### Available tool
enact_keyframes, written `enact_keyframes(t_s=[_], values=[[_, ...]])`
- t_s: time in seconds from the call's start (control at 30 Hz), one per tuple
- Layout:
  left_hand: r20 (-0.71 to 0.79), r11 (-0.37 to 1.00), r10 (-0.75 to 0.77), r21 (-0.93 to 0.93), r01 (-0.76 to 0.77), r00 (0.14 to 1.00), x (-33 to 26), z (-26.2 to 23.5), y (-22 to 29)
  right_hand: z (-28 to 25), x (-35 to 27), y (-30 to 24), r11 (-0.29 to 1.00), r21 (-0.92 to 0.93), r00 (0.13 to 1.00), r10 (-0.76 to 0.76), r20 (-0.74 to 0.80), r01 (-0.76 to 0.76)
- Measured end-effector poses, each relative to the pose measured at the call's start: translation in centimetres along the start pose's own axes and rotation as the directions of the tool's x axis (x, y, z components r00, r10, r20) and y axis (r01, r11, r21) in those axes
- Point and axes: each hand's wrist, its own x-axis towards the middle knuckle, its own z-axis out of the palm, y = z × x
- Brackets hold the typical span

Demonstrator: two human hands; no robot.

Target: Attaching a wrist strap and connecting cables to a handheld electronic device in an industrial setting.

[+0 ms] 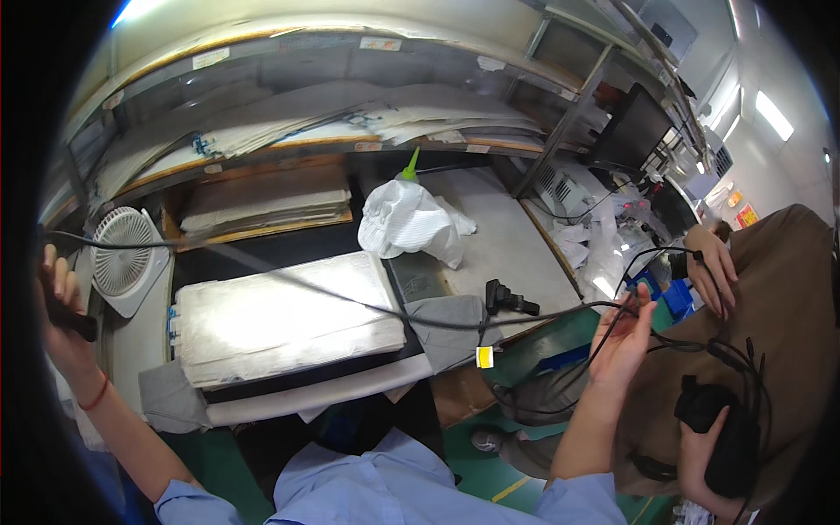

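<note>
Labels: yellow tag [486,357], one, hanging off a thin black lead at lower centre; I cannot read its print from here. Pale stickers [381,43], several, along the shelf edges at the top of the frame; lettering too small for me. Orange-and-red notice [745,215], upper right, likewise.

Hands: left hand [66,293], far left, fingers curled around a dark elongated object [80,325], partly lost at the rim. Right hand [621,328], right of centre, palm up, thumb and fingers pinching a black cable [367,306]. I follow this cable from the left rim, above the left hand, across the middle to the right hand, with loops beyond it.

Edges and room: grey padded front edge [324,389] of the bench, below centre; green floor [525,459] shows between bench and a co-worker [766,289], whose brown clothing bounds the right side.

Containers: wooden-sided compartment [306,175], upper left of centre, holding flat white sheets. Shelf [337,147], top, bearing similar stacks.

Bench stock: large white stack [289,324], centre left; white cloth bundle [411,223], green nozzle [411,164] protruding; black bracket-like part [510,300]; white fan [128,254], left.
</note>
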Motion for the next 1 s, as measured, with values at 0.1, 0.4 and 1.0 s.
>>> enact_keyframes(t_s=[0.1, 0.4, 1.0], values=[[0.109, 0.997, -0.031, -0.070, 0.039, 0.994, -0.2, 4.0, -2.3, -0.5, -1.0, 0.1, 0.999, 0.039, 0.985, -0.038, 0.168, 0.032], [0.073, 0.807, -0.589, 0.106, 0.581, 0.805, -5.0, 21.3, -11.5, 0.9, -5.2, 1.3, 0.968, -0.244, 0.997, -0.071, -0.041, 0.059], [0.592, 0.136, -0.662, 0.698, 0.703, -0.460, -29.0, 44.0, -28.4, 5.2, -13.5, -18.9, 0.898, 0.419, 0.917, -0.050, 0.395, -0.131]])
